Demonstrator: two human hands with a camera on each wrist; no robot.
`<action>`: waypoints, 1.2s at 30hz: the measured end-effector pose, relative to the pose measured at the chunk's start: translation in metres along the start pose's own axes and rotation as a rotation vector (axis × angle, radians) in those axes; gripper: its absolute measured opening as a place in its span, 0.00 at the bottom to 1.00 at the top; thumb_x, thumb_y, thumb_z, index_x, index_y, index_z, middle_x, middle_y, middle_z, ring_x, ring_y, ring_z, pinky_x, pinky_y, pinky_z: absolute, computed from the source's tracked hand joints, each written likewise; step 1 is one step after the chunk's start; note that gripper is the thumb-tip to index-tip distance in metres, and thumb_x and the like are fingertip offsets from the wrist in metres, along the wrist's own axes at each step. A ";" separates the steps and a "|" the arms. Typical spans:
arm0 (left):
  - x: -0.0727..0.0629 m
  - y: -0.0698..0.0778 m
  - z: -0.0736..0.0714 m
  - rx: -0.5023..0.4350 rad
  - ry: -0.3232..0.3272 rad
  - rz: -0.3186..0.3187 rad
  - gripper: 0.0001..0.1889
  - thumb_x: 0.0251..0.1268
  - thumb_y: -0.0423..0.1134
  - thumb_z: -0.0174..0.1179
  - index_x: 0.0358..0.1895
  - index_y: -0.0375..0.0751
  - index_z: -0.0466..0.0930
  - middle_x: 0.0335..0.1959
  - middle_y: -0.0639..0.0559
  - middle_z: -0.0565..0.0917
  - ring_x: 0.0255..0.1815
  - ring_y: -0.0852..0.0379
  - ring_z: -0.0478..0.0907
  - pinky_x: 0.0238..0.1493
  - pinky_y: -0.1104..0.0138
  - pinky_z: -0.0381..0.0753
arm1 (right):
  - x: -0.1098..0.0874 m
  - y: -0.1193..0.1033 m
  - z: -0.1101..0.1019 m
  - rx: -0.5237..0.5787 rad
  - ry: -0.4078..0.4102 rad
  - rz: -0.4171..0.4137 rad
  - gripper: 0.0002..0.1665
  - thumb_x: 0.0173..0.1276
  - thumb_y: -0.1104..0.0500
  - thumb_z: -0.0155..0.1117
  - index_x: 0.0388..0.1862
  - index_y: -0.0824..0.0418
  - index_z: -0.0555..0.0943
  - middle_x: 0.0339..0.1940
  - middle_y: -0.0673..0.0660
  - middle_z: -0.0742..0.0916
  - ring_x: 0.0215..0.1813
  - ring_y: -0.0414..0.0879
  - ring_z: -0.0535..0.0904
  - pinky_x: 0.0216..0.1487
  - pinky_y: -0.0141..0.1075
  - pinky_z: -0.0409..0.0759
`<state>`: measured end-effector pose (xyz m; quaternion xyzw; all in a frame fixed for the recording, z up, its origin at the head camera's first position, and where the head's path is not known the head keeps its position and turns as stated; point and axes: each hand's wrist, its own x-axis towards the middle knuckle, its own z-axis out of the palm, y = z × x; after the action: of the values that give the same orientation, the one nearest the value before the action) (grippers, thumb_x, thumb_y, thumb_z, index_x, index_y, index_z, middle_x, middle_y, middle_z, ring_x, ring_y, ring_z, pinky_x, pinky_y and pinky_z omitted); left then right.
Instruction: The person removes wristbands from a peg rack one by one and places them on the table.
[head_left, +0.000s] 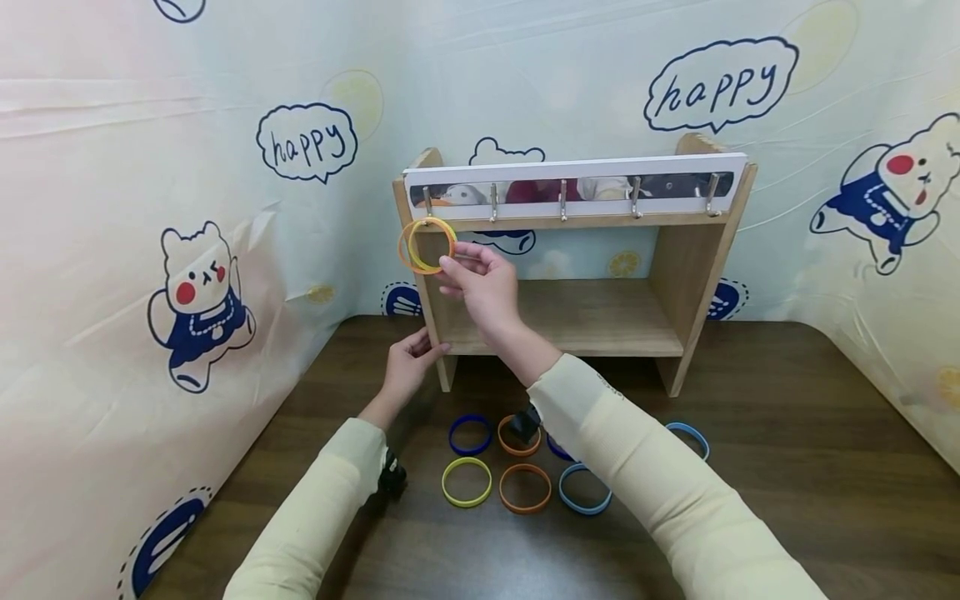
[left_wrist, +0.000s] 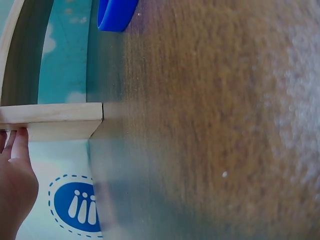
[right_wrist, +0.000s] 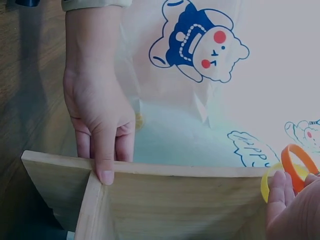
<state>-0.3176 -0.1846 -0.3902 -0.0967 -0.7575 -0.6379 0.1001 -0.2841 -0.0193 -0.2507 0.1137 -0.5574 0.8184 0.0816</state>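
My right hand [head_left: 483, 283] pinches an orange silicone wristband [right_wrist: 287, 165] in front of the leftmost metal hook [head_left: 427, 200]. A yellow wristband [right_wrist: 265, 186] overlaps it there; whether it hangs on the hook or is also held, I cannot tell. The hooks line the front rail of a small wooden shelf [head_left: 600, 317]. My left hand [head_left: 407, 367] grips the shelf's left side panel low down, thumb on the front edge and fingers on the outer face. In the left wrist view, the fingers [left_wrist: 21, 142] touch that panel.
On the table [head_left: 787, 467], before the shelf, lie several wristbands: dark blue [head_left: 452, 433], yellow [head_left: 444, 486], orange [head_left: 502, 492] and light blue [head_left: 562, 490]. Another light blue wristband [head_left: 701, 439] lies further right. My right forearm [head_left: 645, 467] partly hides some of them. Printed cloth [head_left: 337, 233] stands behind.
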 end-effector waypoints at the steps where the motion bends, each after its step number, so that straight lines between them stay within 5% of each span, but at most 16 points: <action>1: 0.001 -0.001 0.000 0.000 0.000 -0.002 0.26 0.63 0.34 0.66 0.64 0.31 0.73 0.57 0.35 0.78 0.59 0.46 0.76 0.53 0.61 0.79 | 0.000 -0.001 0.000 0.004 -0.001 -0.001 0.19 0.65 0.64 0.68 0.54 0.68 0.79 0.40 0.61 0.86 0.41 0.51 0.86 0.40 0.38 0.85; 14: 0.015 -0.033 -0.002 -0.001 0.036 0.022 0.28 0.60 0.40 0.69 0.64 0.37 0.75 0.57 0.39 0.80 0.58 0.49 0.78 0.52 0.62 0.80 | -0.005 -0.010 0.001 0.023 -0.019 -0.028 0.18 0.65 0.63 0.68 0.53 0.67 0.79 0.41 0.60 0.86 0.40 0.51 0.87 0.40 0.38 0.85; 19: 0.015 -0.033 -0.002 -0.007 0.037 0.030 0.27 0.60 0.39 0.69 0.63 0.37 0.76 0.56 0.39 0.80 0.57 0.49 0.78 0.52 0.62 0.80 | -0.011 -0.015 -0.004 0.034 -0.056 -0.025 0.19 0.66 0.63 0.68 0.54 0.69 0.78 0.42 0.62 0.86 0.40 0.51 0.87 0.41 0.40 0.85; 27: 0.001 0.000 0.000 0.023 0.012 0.013 0.26 0.63 0.33 0.66 0.64 0.31 0.73 0.57 0.35 0.79 0.57 0.45 0.77 0.52 0.61 0.80 | -0.022 -0.022 -0.019 0.041 -0.111 -0.041 0.17 0.66 0.66 0.66 0.53 0.69 0.78 0.49 0.68 0.84 0.41 0.52 0.86 0.41 0.41 0.85; 32: 0.002 0.001 0.000 0.041 0.012 0.006 0.26 0.64 0.33 0.65 0.64 0.31 0.72 0.58 0.35 0.78 0.58 0.45 0.77 0.53 0.61 0.79 | -0.029 -0.024 -0.030 0.004 -0.124 -0.036 0.15 0.67 0.65 0.66 0.52 0.66 0.80 0.48 0.67 0.85 0.42 0.53 0.86 0.42 0.42 0.85; 36: 0.009 -0.015 -0.002 0.028 0.018 -0.018 0.27 0.63 0.35 0.67 0.65 0.33 0.72 0.58 0.36 0.78 0.59 0.46 0.77 0.54 0.60 0.79 | -0.033 -0.023 -0.039 -0.009 -0.134 -0.027 0.15 0.67 0.65 0.65 0.52 0.66 0.80 0.44 0.63 0.86 0.42 0.53 0.86 0.41 0.42 0.85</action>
<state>-0.3304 -0.1890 -0.4020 -0.0828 -0.7661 -0.6291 0.1023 -0.2499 0.0251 -0.2529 0.1751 -0.5639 0.8052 0.0557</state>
